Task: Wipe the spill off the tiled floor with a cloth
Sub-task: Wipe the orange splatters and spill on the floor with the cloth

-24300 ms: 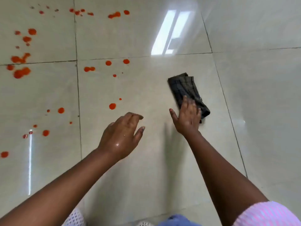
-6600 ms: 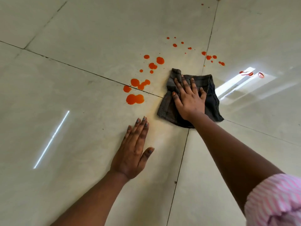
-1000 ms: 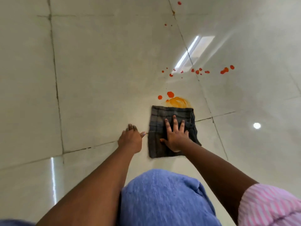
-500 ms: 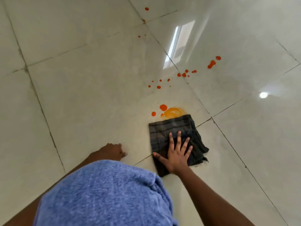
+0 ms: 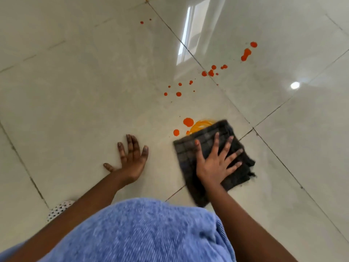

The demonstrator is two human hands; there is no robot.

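A dark checked cloth (image 5: 188, 148) lies flat on the pale tiled floor (image 5: 75, 91). My right hand (image 5: 215, 161) presses down on it with fingers spread. An orange smear (image 5: 201, 124) shows at the cloth's far edge, with two red-orange drops (image 5: 188, 121) just left of it. More drops (image 5: 178, 94) trail away to the upper right, up to a larger blot (image 5: 246, 53). My left hand (image 5: 132, 157) rests flat on the bare tile, left of the cloth, fingers apart and holding nothing.
My blue-clad knee (image 5: 141, 233) fills the lower middle of the view. A white dotted shoe (image 5: 58, 208) peeks out at its left. Dark grout lines cross under the cloth. Window glare (image 5: 188, 35) reflects on the glossy tile beyond the drops.
My left hand has come out from behind the knee and spread flat on the tile. The right hand has pushed the cloth forward against the orange smear.
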